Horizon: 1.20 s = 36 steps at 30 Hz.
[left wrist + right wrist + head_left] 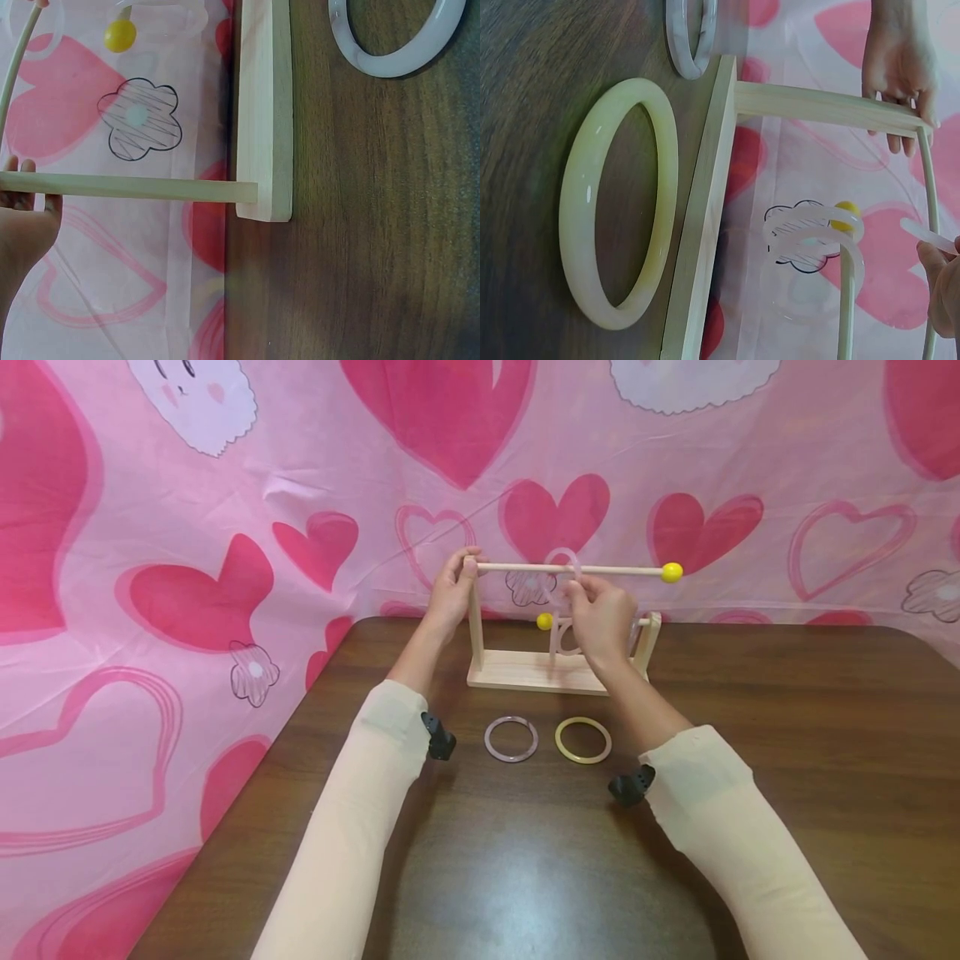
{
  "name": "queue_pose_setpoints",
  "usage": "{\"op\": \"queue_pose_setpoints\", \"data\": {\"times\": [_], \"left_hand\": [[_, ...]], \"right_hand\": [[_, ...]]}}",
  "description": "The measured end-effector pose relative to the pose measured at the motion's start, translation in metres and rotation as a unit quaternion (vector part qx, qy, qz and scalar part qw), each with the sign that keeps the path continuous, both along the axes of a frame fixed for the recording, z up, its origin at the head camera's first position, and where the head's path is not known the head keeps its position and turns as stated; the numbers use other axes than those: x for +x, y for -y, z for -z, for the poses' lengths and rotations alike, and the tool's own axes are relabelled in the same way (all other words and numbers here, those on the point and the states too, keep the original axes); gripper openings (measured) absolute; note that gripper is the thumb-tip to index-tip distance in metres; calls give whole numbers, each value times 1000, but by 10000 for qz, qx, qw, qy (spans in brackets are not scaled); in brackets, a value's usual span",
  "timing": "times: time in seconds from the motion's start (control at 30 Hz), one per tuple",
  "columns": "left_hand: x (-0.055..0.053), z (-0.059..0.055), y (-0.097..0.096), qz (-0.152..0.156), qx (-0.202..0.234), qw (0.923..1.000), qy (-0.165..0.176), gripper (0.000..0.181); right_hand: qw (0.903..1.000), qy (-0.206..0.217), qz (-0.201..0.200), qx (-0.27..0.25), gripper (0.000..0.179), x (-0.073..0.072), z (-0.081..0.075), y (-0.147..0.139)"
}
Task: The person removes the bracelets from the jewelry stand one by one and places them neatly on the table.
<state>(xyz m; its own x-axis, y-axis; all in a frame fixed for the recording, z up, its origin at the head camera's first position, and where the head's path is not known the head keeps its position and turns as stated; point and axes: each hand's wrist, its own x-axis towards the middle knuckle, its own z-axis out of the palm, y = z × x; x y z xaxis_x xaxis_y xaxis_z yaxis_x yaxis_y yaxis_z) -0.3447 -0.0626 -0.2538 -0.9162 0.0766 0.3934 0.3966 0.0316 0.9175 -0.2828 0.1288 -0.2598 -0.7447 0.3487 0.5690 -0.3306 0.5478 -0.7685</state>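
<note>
A wooden stand [517, 670] has two posts, each bearing a rod tipped with a yellow ball. My left hand [450, 589] holds the top of the left post, thumb on the near side. Between thumb and fingers, my right hand [607, 614] pinches a pale pink bangle [562, 551] at the upper rod [622, 570]; the rod runs across the ring's opening in the head view. Pale translucent bangles [861, 262] hang on the lower rod [846, 315], partly hidden behind my right hand in the head view.
In front of the stand lie a lavender-grey bangle [512, 760] and a yellow bangle [583, 762], side by side on the brown table [787, 735]. A pink cloth [420, 443] with hearts hangs behind. The upper rod's yellow ball [672, 572] points right.
</note>
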Motion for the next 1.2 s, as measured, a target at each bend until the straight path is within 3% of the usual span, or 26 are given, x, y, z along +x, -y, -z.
{"op": "queue_pose_setpoints", "data": {"times": [0.3, 0.53, 0.83, 1.07, 1.2], "left_hand": [[0, 0, 0, 1, 11, 10000, 69, 37], [0, 1, -1, -29, 26, 10000, 3, 36], [-1, 1, -1, -34, 0, 10000, -15, 36], [-1, 1, -1, -14, 63, 10000, -34, 37], [-1, 0, 0, -40, 64, 10000, 7, 36]], "right_hand": [[9999, 21, 49, -121, 22, 2, -1, -7], [9991, 173, 378, 48, 22, 5, 0, -11], [9994, -77, 309, -165, 20, 4, 1, -15], [9980, -88, 604, -136, 20, 4, 2, -22], [9982, -171, 505, -284, 19, 3, 2, -25]]}}
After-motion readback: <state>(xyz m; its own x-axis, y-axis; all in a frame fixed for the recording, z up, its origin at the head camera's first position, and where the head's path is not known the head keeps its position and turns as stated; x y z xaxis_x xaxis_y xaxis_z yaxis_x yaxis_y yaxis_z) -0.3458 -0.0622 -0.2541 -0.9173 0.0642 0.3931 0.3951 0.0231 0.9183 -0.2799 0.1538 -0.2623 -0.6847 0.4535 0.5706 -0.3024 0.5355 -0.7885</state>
